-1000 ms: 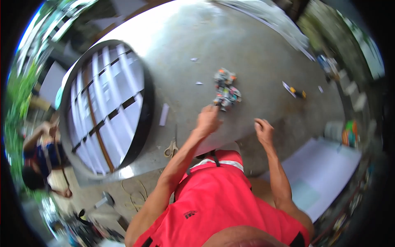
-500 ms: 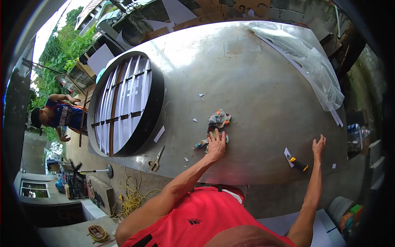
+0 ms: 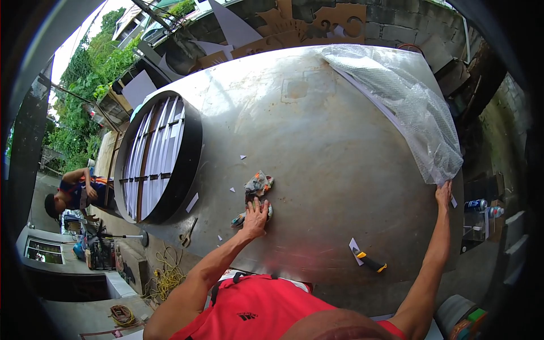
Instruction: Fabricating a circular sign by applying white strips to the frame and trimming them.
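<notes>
Metal table: rag (under left hand)

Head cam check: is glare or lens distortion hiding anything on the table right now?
Head view: daylight, soft sheen on the metal table, nothing washed out; fisheye bends its edges; bubble wrap at the right hand glints; left hand on the rag looks sharp.

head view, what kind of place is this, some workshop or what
Likely an outdoor fabrication or sign-making yard. A big metal sheet serves as worktable, with a round black-rimmed slatted frame, a utility knife and bubble wrap on it; trees and block walls surround it.
</notes>
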Tool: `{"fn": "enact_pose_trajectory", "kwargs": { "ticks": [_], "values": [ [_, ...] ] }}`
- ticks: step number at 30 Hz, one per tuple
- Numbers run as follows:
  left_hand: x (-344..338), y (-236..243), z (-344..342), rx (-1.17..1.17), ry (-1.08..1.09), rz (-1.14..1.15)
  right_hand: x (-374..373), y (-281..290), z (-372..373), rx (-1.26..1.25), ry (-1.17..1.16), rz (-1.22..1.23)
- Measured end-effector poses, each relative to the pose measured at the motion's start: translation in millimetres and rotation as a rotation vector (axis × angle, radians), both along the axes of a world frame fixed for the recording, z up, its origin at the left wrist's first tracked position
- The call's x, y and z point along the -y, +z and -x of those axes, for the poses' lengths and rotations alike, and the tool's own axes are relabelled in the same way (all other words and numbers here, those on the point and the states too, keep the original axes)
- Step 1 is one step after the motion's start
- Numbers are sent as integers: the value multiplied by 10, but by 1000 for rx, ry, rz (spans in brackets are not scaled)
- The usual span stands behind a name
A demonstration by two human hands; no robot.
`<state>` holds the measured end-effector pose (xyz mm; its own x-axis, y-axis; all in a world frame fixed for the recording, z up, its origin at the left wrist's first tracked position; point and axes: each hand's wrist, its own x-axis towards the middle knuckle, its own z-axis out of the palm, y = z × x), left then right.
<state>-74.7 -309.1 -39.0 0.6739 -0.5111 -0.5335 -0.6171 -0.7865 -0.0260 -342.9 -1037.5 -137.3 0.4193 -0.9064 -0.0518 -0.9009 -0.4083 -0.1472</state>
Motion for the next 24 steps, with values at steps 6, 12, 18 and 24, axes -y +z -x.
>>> {"fn": "enact_pose_trajectory", "kwargs": {
  "ticks": [6,12,18,24],
  "values": [
    [5,-13,-15,16,-12,24,-240,147,-92,-116,160,277],
    [-4,-29,-24,6,6,2,-570,270,-129,191,342,55],
    [-50,-51,-19,24,14,47,-1474,621,-236,429,344,-431],
    [-118,-71,-26,35,18,105,-3379,963,-486,658,126,-952]
  ]
}}
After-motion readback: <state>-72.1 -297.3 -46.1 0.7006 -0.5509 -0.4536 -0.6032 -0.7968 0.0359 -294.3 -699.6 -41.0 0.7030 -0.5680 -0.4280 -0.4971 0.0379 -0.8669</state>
